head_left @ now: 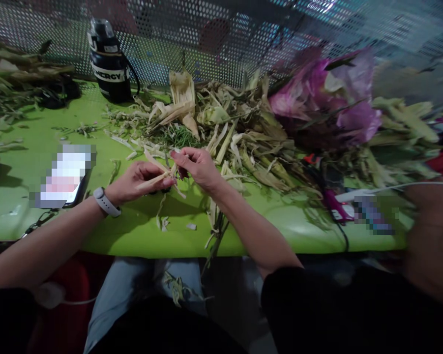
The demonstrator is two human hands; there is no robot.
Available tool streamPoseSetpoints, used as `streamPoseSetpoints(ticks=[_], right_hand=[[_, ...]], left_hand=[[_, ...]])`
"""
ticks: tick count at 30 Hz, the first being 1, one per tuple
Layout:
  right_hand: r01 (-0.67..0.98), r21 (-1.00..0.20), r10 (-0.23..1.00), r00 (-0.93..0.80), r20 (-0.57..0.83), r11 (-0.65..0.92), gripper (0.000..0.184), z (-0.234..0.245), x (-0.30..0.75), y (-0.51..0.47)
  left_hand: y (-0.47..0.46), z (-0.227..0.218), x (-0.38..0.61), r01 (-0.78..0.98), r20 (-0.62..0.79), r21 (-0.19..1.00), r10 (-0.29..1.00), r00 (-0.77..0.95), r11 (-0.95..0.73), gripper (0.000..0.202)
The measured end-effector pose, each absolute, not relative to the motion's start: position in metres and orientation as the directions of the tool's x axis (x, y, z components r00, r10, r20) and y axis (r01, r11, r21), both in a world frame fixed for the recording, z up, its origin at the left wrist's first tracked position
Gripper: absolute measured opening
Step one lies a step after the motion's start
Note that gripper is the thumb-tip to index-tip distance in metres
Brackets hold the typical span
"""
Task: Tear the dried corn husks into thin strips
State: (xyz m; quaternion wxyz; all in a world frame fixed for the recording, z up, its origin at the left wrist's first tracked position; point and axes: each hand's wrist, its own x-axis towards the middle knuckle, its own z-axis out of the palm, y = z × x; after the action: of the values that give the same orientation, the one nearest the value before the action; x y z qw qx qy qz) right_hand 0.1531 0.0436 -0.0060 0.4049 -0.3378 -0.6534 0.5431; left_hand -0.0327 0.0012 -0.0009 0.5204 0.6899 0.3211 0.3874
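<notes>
My left hand point(138, 181), with a white watch on its wrist, is closed around a pale dried husk strip point(155, 179) just above the green table point(37, 147). My right hand point(197, 167) pinches the same strip from the right, fingers pressed together at its upper end. Both hands meet in the middle of the table's near half. A heap of dried husks and leaves point(221, 128) lies right behind them. Small husk scraps point(162, 221) lie under the hands.
A black bottle point(110, 61) stands at the back by a perforated metal screen. Pink-purple flowers point(324, 93) lie at the right with more stems. A phone point(64, 177) rests at the left. Red-handled tools and a cable point(332, 201) lie at the right.
</notes>
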Motion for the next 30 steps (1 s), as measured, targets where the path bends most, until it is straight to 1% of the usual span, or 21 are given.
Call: streamPoseSetpoints(ticks=[4, 6, 7, 8, 10, 11, 12, 13, 15, 16, 17, 19, 20, 22, 23, 25, 28, 30], right_hand=[[0.079, -0.977, 0.876, -0.462, 0.139, 0.197, 0.055, -0.014, 0.154, 0.05], [0.153, -0.95, 0.88, -0.439, 0.181, 0.272, 0.053, -0.015, 0.157, 0.055], [0.194, -0.918, 0.884, -0.397, 0.248, 0.345, 0.051, -0.015, 0.158, 0.056], [0.239, -0.866, 0.875, -0.334, 0.351, 0.439, 0.049, -0.013, 0.16, 0.056], [0.346, -0.706, 0.785, -0.212, 0.583, 0.618, 0.043, -0.007, 0.162, 0.049], [0.392, -0.619, 0.718, -0.193, 0.668, 0.681, 0.042, -0.003, 0.161, 0.042], [0.409, -0.576, 0.693, -0.243, 0.679, 0.708, 0.045, 0.0, 0.16, 0.035], [0.398, -0.598, 0.717, -0.338, 0.61, 0.696, 0.049, 0.003, 0.158, 0.026], [0.367, -0.706, 0.761, -0.526, 0.379, 0.605, 0.054, 0.006, 0.152, 0.012], [0.396, -0.751, 0.794, -0.543, 0.272, 0.528, 0.052, 0.005, 0.149, 0.007], [0.395, -0.794, 0.808, -0.557, 0.193, 0.462, 0.05, 0.005, 0.147, 0.004], [0.34, -0.878, 0.809, -0.581, 0.085, 0.337, 0.044, 0.003, 0.145, 0.005], [0.303, -0.905, 0.8, -0.597, 0.065, 0.3, 0.043, 0.003, 0.146, 0.008], [0.26, -0.926, 0.78, -0.624, 0.056, 0.275, 0.041, 0.004, 0.15, 0.015], [0.261, -0.921, 0.774, -0.63, 0.066, 0.29, 0.04, 0.006, 0.152, 0.018], [0.271, -0.903, 0.76, -0.644, 0.086, 0.333, 0.036, 0.008, 0.156, 0.022], [0.265, -0.885, 0.725, -0.68, 0.11, 0.383, 0.027, 0.008, 0.158, 0.022], [0.258, -0.871, 0.707, -0.694, 0.134, 0.418, 0.023, 0.007, 0.157, 0.019]], left_hand=[[0.002, -0.004, -0.032, 0.079, 0.186, 0.963, 0.846, 0.499, -0.258, 0.03], [0.004, -0.007, -0.032, 0.098, 0.176, 0.962, 0.855, 0.488, -0.254, 0.029], [0.005, -0.009, -0.032, 0.11, 0.181, 0.959, 0.864, 0.471, -0.26, 0.029], [0.007, -0.011, -0.031, 0.124, 0.192, 0.954, 0.873, 0.447, -0.274, 0.028], [0.009, -0.015, -0.031, 0.152, 0.247, 0.934, 0.891, 0.381, -0.324, 0.029], [0.009, -0.017, -0.03, 0.168, 0.283, 0.92, 0.895, 0.344, -0.355, 0.029], [0.01, -0.019, -0.03, 0.187, 0.319, 0.904, 0.898, 0.303, -0.384, 0.029], [0.01, -0.02, -0.03, 0.212, 0.358, 0.884, 0.896, 0.264, -0.416, 0.027], [0.01, -0.022, -0.031, 0.288, 0.437, 0.832, 0.88, 0.186, -0.474, 0.022], [0.01, -0.023, -0.032, 0.318, 0.472, 0.806, 0.867, 0.161, -0.498, 0.019], [0.011, -0.023, -0.034, 0.331, 0.501, 0.786, 0.852, 0.154, -0.522, 0.017], [0.012, -0.022, -0.037, 0.284, 0.506, 0.786, 0.836, 0.214, -0.548, 0.016], [0.014, -0.021, -0.04, 0.226, 0.472, 0.816, 0.839, 0.27, -0.532, 0.021], [0.016, -0.018, -0.046, 0.101, 0.363, 0.898, 0.852, 0.378, -0.428, 0.035], [0.018, -0.016, -0.048, 0.046, 0.308, 0.933, 0.859, 0.409, -0.356, 0.04], [0.019, -0.013, -0.052, -0.034, 0.244, 0.967, 0.872, 0.424, -0.253, 0.043], [0.02, -0.01, -0.051, -0.027, 0.22, 0.973, 0.892, 0.394, -0.229, 0.036], [0.019, -0.01, -0.048, 0.003, 0.205, 0.975, 0.912, 0.355, -0.221, 0.036]])
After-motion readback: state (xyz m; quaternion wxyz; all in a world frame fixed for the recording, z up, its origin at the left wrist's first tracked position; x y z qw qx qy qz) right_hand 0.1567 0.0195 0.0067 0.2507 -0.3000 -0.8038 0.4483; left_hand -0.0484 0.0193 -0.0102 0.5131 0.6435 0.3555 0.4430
